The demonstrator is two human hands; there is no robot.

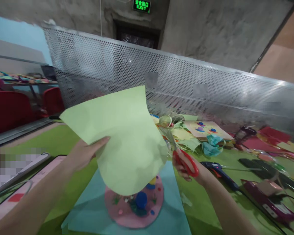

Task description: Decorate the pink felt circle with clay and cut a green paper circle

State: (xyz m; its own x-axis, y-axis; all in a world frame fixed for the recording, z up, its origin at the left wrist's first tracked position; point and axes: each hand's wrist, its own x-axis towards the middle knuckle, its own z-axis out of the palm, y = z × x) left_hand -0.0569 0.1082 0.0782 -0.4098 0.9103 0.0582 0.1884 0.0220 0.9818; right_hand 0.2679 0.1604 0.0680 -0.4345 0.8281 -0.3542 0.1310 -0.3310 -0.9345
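The left hand [88,151] pinches green paper [127,140]; the right hand [181,169] grips red scissors [191,159]. The paper looks floppy — if it sags, a snip could go crooked.

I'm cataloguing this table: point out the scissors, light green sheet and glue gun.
Scissors [193,161]: head view, on the red handle.
Light green sheet [124,141]: head view, near its middle.
Glue gun [224,176]: head view, on the dark blue handle.

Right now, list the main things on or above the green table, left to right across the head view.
Flat pink item → pale green sheet → red-handled scissors → blue glue gun → purple box.
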